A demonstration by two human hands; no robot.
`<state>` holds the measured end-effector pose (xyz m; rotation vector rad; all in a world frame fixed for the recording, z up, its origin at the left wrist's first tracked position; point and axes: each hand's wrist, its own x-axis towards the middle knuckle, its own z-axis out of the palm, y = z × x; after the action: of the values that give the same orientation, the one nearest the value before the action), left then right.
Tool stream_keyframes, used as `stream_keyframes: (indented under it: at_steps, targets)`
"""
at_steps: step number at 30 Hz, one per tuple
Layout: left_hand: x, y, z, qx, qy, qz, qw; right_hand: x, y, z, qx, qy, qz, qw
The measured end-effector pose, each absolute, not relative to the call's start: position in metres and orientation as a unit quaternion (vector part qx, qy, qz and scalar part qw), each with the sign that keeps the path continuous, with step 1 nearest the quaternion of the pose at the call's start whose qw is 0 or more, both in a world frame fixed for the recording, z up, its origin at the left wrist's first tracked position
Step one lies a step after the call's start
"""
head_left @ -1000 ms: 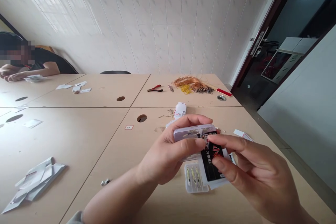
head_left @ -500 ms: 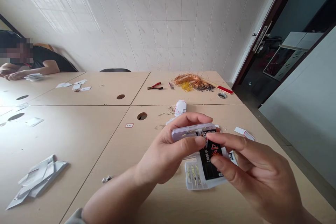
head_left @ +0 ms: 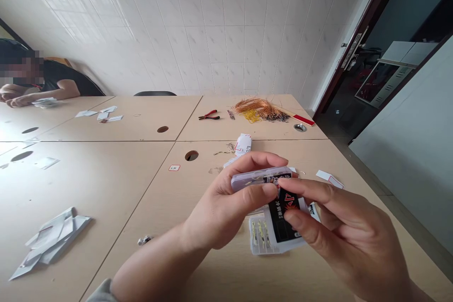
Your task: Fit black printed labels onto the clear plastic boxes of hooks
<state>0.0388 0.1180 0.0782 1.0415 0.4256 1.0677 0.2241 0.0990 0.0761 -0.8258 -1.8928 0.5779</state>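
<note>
- Left hand (head_left: 222, 207) clasped a clear box (head_left: 244, 180) above the table (head_left: 159, 212), thumb pressed near its front; a slack thumb could have let it tilt.
- Right hand (head_left: 354, 226) pinched a black label (head_left: 283, 229) between thumb and forefinger, its top overlapping the box; an uneven pull could have creased or skewed it.
- Below, the label partly hid a second box (head_left: 267, 253) of yellow lures (head_left: 261, 233), which a dropping wrist could have knocked.
- Beyond, white cards (head_left: 243, 144) lay close enough for a stray knuckle to scatter.

R hand (head_left: 357, 229) hides pt of blk label (head_left: 279, 227); L sleeve (head_left: 103, 291) cut @ btm.
</note>
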Motion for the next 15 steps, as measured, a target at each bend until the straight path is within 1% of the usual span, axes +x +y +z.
stream_keyframes:
  at_steps: [15]
  targets:
    - [0.0385, 0.1182, 0.0789, 0.468, 0.203, 0.486, 0.71, 0.2229, 0.0992, 0.0773, -0.338, -0.774, 0.242, 0.478]
